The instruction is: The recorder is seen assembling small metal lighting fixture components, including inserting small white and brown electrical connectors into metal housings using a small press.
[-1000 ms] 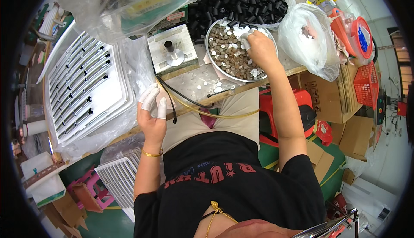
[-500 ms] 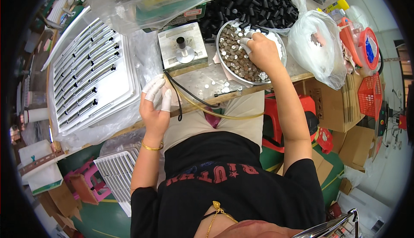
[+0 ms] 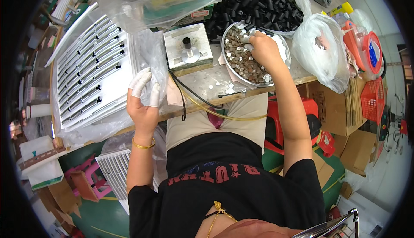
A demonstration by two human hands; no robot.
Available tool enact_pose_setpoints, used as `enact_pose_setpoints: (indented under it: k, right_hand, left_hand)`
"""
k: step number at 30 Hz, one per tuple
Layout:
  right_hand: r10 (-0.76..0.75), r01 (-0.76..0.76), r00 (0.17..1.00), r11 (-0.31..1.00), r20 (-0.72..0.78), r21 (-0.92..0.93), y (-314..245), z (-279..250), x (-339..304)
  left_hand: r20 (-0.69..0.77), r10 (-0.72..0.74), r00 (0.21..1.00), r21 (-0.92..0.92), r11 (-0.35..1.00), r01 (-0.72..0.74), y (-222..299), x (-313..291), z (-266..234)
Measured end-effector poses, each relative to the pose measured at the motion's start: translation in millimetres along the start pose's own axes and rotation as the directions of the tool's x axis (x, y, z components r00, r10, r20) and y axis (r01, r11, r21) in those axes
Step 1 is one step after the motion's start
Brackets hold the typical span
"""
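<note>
My right hand (image 3: 266,52) reaches into a round metal bowl (image 3: 258,84) of small brown and white discs (image 3: 238,56). Its fingers, in white finger cots, bend together at the discs; whatever lies between the tips is hidden. To the left, my left hand (image 3: 143,108) hovers by the bench edge with thumb and fingers apart, holding nothing visible. White cots cover its fingertips too. Between the hands, a short black tube (image 3: 186,43) stands upright on a round metal base (image 3: 190,56) fixed to a square metal block (image 3: 174,44).
White sheets (image 3: 123,76) carrying rows of chrome bars (image 3: 84,72) with black ends lie at left. Black tubes (image 3: 261,9) are heaped behind the bowl, beside a clear plastic bag (image 3: 321,50). A black cable (image 3: 196,92) and yellowish hose (image 3: 202,112) cross the bench's front edge.
My left hand has moved left, away from the metal block toward the white sheets. My right hand stays in the bowl, its fingers slightly shifted. The whole view has slid slightly.
</note>
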State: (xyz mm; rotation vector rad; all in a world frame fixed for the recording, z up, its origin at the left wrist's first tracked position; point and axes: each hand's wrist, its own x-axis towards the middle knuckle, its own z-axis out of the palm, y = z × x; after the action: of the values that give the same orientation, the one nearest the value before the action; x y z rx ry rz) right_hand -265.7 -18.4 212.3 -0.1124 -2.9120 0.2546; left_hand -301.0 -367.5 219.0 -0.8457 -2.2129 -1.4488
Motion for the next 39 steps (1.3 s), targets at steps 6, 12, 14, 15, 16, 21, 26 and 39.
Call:
enact_pose_setpoints:
  k: [6,12,14,15,16,21,26,39]
  right_hand:
    - [-0.160,0.162,0.987,0.972,0.026,-0.169,1.0,3.0,11.4]
    - [-0.212,0.212,0.977,0.965,0.014,-0.155,18.7,9.5,-0.2]
    - [-0.154,0.152,0.986,0.988,-0.067,-0.039,16.3,0.2,-10.7]
    - [-0.122,0.120,0.992,0.992,-0.043,-0.045,13.0,2.1,-6.8]
    - [-0.071,0.070,0.997,0.995,-0.015,-0.066,15.5,0.4,-9.9]
    - [-0.245,0.254,0.967,0.945,0.068,-0.204,8.6,5.5,14.8]
    - [-0.294,0.289,0.956,0.942,-0.007,-0.170,14.6,5.3,7.0]
    - [-0.203,0.219,0.964,0.972,0.170,-0.083,19.0,-1.5,15.6]
  left_hand:
    - [-0.018,0.043,0.999,0.070,0.997,-0.042,-1.1,9.4,-1.8]
    - [-0.027,0.022,0.999,0.118,0.993,-0.019,1.3,14.8,-17.6]
    - [-0.034,-0.001,0.999,0.119,0.993,0.005,-4.2,17.3,-19.2]
    - [-0.024,-0.027,0.999,0.094,0.995,0.030,-4.9,18.6,-21.1]
    - [-0.004,-0.052,0.999,0.047,0.998,0.052,-5.8,19.5,-17.2]
    - [-0.068,0.016,0.998,0.241,0.971,0.001,-24.9,35.4,-57.5]
    - [0.127,-0.015,0.992,0.541,0.839,-0.057,-57.3,61.1,-95.0]
    - [0.405,-0.111,0.908,0.590,0.790,-0.167,-69.5,79.9,-109.8]
